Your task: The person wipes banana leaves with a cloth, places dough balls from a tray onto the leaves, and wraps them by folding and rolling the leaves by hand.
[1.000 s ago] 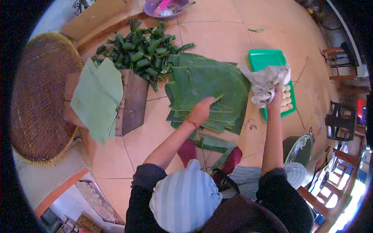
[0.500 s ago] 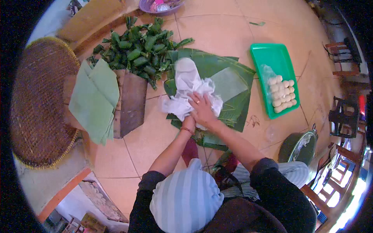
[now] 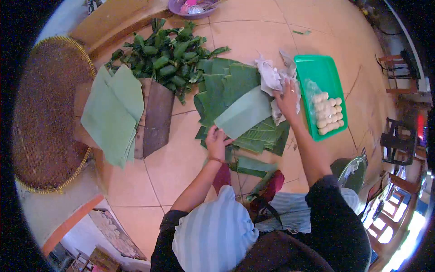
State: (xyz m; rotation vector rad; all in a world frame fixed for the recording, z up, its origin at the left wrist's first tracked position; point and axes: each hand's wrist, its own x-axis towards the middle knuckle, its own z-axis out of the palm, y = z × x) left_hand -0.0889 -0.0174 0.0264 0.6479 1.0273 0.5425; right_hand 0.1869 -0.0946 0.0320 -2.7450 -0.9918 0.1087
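Pale side up, a cut banana leaf piece (image 3: 244, 111) lies on a stack of dark green banana leaves (image 3: 217, 90). My left hand (image 3: 216, 144) pinches its near left corner between thumb and fingers. To the right, my right hand (image 3: 287, 102) grips a crumpled white cloth (image 3: 269, 77), which lies over the stack's right edge and reaches towards the green tray (image 3: 312, 68). More leaf strips (image 3: 251, 165) lie near my feet.
Several rolled dough balls (image 3: 328, 111) sit in the tray with a plastic bag. Left of the stack are a heap of green leaf-wrapped parcels (image 3: 167, 54), pale leaf sheets (image 3: 108, 113) on a wooden board (image 3: 156, 120), and a round woven tray (image 3: 50, 113). A dark green bucket (image 3: 355, 174) stands at right.
The white cloth has moved right, off the middle of the stack, with my right hand. My left hand has come away from beside the cloth to the pale leaf's corner. The pale leaf is now uncovered.
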